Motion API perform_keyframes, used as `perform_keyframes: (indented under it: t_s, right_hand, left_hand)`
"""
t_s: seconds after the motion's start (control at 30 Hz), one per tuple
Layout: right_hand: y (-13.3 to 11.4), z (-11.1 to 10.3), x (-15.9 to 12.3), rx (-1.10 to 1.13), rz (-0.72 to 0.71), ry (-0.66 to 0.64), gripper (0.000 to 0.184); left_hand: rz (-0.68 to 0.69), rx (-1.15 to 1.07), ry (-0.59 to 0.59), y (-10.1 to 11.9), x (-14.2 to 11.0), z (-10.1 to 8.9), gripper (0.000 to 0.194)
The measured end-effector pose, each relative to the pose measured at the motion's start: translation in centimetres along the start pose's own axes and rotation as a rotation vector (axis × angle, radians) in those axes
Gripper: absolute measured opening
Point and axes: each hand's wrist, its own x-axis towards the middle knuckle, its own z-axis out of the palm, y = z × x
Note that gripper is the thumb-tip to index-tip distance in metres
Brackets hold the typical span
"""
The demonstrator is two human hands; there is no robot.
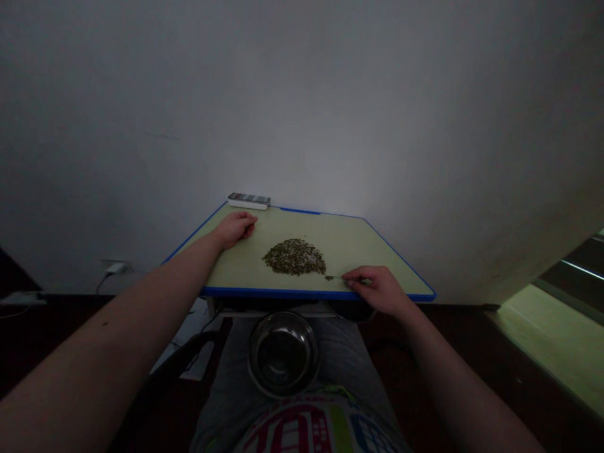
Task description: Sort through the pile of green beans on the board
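A low heap of small greenish-brown seeds [295, 257] lies on the pale yellow tabletop [337, 234]. To its right, my right hand [372, 286] pinches a thin metal tool [336, 277]. The tool points left, its tip beside a few seeds at the heap's lower right edge; the dim light hides its exact kind. On the left side of the table rests my left hand [236, 229], fingers curled in and closed, apart from the heap, with nothing visible in it. A shiny metal bowl [283, 354] sits on my lap below the table edge.
A flat boxy item with a dark patterned top [249, 201] lies at the table's back left corner, near the grey wall [302, 113]. Blue trim [283, 292] borders the table. A plugged-in charger [114, 268] with a cable is on the wall at the left.
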Motion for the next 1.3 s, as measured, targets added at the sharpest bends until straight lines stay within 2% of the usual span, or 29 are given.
perform_keyframes:
  t_s: [0.3,0.5,1.3]
  right_hand:
    - [-1.5,1.1,-0.5,-0.098,-0.063,0.047,0.021]
    - [-1.5,1.3,-0.5,-0.202,-0.021,0.083,0.021]
    - [0.0,1.0,0.0,-0.132,0.009,0.078,0.021]
  left_hand:
    - [-0.005,-0.008,-0.005,0.2,-0.1,0.1,0.02]
    - [0.017,0.01,-0.02,-0.2,0.2,-0.1,0.021]
    - [0.021,0.002,-0.008,0.1,0.0,0.0,0.022]
